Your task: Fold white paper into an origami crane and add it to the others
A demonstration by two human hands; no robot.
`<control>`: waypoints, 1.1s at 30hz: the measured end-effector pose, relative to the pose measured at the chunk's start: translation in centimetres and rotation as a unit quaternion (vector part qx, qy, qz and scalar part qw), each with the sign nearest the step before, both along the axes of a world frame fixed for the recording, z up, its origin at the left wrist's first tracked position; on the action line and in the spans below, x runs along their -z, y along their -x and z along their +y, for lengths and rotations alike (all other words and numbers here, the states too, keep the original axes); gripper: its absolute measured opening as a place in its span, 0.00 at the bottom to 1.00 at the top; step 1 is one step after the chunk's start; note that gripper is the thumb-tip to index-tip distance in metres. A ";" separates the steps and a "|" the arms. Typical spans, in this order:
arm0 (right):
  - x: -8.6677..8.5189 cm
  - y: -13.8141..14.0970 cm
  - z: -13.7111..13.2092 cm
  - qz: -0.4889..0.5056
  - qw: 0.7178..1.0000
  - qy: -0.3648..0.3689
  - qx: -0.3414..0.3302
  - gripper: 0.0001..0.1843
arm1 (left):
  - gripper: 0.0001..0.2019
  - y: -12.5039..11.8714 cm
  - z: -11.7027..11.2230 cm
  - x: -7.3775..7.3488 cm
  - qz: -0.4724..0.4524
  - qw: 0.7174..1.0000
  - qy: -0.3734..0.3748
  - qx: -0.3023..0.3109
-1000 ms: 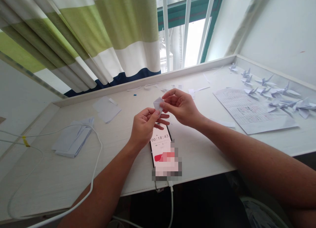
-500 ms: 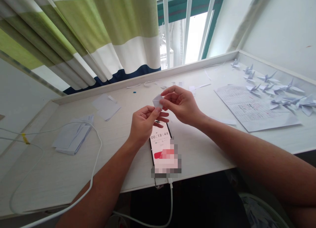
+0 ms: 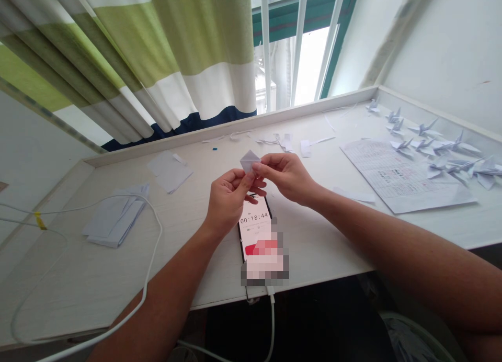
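Note:
A small piece of folded white paper (image 3: 250, 160), kite-like with a crease across it, is held up over the desk. My left hand (image 3: 231, 194) pinches its lower edge between thumb and fingers, the other fingers loosely curled below. On its right side my right hand (image 3: 288, 176) grips it with thumb and forefinger, close to the left thumb. Beneath the hands lies a phone (image 3: 257, 226) showing a timer, its lower part blurred out and a cable plugged in at its near end.
Several folded paper cranes (image 3: 447, 147) stand at the right, some over a printed sheet (image 3: 408, 179). At left lie a stack of folded paper (image 3: 115, 218) and loose paper pieces (image 3: 170, 171). Paper scraps (image 3: 284, 141) lie along the back. A white cable (image 3: 157, 247) crosses my left forearm.
My right hand has moved down slightly, its fingers closing from the paper's top to its right side. More of the paper's pointed top now shows. The left hand has barely moved.

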State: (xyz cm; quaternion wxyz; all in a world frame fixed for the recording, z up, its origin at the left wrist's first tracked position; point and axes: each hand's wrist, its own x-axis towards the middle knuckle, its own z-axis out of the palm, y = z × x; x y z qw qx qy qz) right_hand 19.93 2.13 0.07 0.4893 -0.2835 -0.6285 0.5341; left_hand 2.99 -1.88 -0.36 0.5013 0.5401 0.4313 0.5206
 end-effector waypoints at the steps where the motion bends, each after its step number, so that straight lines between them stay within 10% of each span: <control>1: 0.0 0.0 0.0 0.002 1.000 -0.003 -0.002 0.21 | 0.20 0.0 0.0 0.0 0.000 1.000 0.000 -0.001; 33: -0.5 -0.2 -0.3 -0.036 0.997 -0.058 0.019 0.23 | 0.21 -0.2 -0.3 -0.2 0.013 1.000 0.000 0.011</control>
